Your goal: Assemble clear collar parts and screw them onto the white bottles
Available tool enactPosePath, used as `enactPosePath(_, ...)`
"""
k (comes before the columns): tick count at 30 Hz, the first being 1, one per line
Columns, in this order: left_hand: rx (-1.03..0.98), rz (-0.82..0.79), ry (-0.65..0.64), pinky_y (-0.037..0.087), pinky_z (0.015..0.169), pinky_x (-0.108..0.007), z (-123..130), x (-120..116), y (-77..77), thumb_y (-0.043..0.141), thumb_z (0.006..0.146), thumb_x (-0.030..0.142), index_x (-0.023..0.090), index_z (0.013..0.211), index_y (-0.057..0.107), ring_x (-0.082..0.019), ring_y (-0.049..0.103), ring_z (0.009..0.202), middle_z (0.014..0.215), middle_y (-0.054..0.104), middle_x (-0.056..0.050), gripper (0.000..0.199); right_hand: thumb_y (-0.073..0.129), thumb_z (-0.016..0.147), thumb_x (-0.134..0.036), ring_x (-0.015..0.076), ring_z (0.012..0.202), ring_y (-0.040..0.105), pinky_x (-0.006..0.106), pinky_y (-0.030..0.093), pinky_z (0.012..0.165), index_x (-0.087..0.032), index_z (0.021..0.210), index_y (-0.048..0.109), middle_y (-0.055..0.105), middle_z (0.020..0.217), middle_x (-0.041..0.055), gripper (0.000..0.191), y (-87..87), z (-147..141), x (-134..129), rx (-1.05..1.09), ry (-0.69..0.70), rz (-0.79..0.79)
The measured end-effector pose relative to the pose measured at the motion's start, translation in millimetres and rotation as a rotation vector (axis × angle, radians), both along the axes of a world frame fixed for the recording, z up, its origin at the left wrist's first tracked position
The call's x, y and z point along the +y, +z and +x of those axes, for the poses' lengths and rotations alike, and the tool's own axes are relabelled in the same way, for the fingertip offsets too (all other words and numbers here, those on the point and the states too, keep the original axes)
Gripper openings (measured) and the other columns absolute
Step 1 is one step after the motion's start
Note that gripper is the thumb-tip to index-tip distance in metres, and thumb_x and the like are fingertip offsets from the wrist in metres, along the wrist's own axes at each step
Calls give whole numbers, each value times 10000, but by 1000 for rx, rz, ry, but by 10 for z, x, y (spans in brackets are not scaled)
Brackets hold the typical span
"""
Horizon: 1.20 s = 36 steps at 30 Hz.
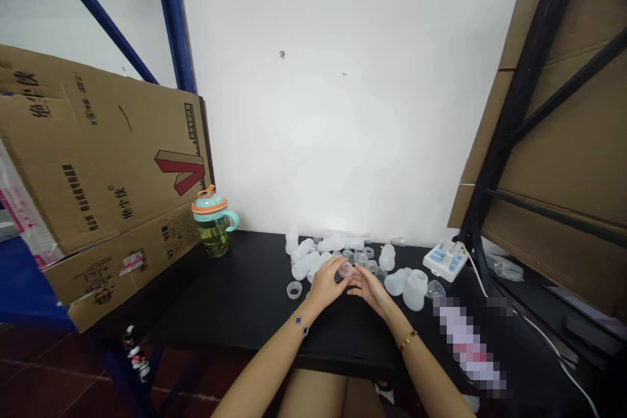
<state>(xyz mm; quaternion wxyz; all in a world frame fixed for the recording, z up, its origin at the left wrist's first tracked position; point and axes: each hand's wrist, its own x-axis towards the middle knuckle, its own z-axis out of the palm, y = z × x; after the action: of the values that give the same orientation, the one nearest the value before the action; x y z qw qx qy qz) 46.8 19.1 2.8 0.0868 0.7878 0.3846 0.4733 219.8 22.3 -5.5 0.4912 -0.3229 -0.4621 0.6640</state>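
Far left: one brown corrugated cardboard carton panel [98,163] with black print and a red V mark, leaning beside one blue steel shelf upright [172,13]. Next to its lower right corner: one plastic drinking cup [213,234] with a teal-and-orange lid and handle, holding yellow-green liquid, standing upright on one black table [206,304].

Centre of the table: approximately eight frosted translucent plastic bottle bodies [306,266], lying loose in a scattered group, with two more upright at right of the group. Also one translucent plastic ring [294,289] apart at the group's left edge, and several smaller clear rings [362,258], count uncertain owing to overlap.

Lower centre: left hand [326,284] and right hand [372,290] together, forearms angled inward from the bottom edge, fingertips meeting at one small clear plastic ring [345,269]. Firmness of grip impossible to determine.

Right of the hands: one white plastic panel with blue keys [445,260], near one pixelated, unreadable item [470,346]. Far right: one cardboard sheet [563,144] behind a black metal frame.
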Motion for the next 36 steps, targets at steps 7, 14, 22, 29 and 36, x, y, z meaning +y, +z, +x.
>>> enactPosePath(7,-13,0,-9,511,1007,-424,-5,13,-22,659,829,205,252,1302,593,-252,617,1174,1271,672,-56,480,795,791,-464,145,704,656,250,540,650,-165,963,736,702,788,47,350,-22,6,-20,-52,-5,40)
enactPosePath(14,-19,13,-33,516,979,-420,4,1,-11,671,836,227,251,1259,606,-255,625,1146,1234,685,-57,429,815,778,-423,119,665,623,230,516,639,-164,939,763,680,755,31,310,-2,-9,-31,-80,-4,52)
enactPosePath(22,-18,17,-29,511,983,-417,9,-20,11,636,843,196,263,1277,590,-250,616,1151,1241,675,-51,442,827,754,-400,131,695,613,240,503,629,-187,1005,766,692,829,36,335,52,-11,-78,-110,-3,93)
enactPosePath(29,-44,0,-5,513,981,-420,9,-39,33,638,867,247,252,1279,590,-255,619,1150,1244,671,-65,415,789,794,-423,140,709,630,236,503,616,-186,1038,749,700,853,50,342,64,3,-91,-92,-5,80)
enactPosePath(36,-26,3,-3,510,993,-430,9,-16,12,639,871,258,248,1281,588,-259,615,1165,1257,669,-66,413,801,776,-428,158,714,639,264,509,641,-175,1028,751,698,811,55,360,71,6,-96,-60,-1,64)
